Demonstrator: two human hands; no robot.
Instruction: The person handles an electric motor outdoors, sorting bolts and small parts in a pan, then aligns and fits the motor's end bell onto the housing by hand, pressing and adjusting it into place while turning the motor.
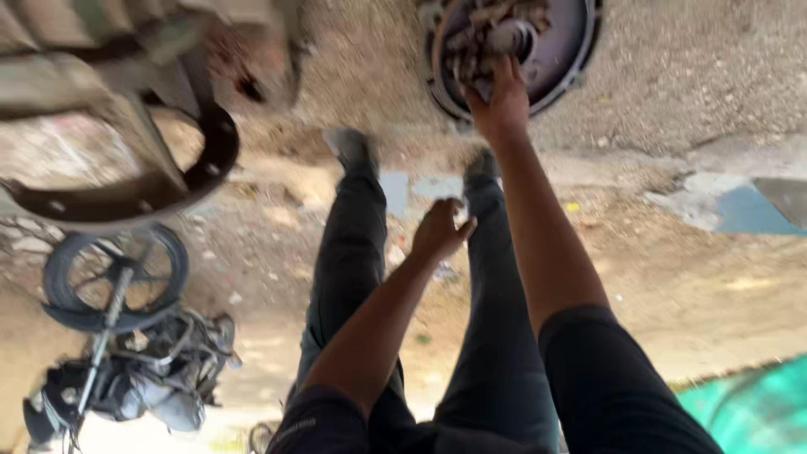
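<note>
Clutch pressure plate (561, 52) lying on the gravel ground (689, 67) beyond the feet, right hand (503, 102) gripping its greasy centre hub, left hand (439, 231) hanging loosely curled and empty over the dark trousers (496, 336), metal ring (151, 189) and parked motorcycle (118, 353) standing well apart.

We see a motorcycle (118, 353) at the ground's lower left edge, a curved dark metal ring (160, 189) above it, and a teal sheet (748, 403) in the lower right corner.
</note>
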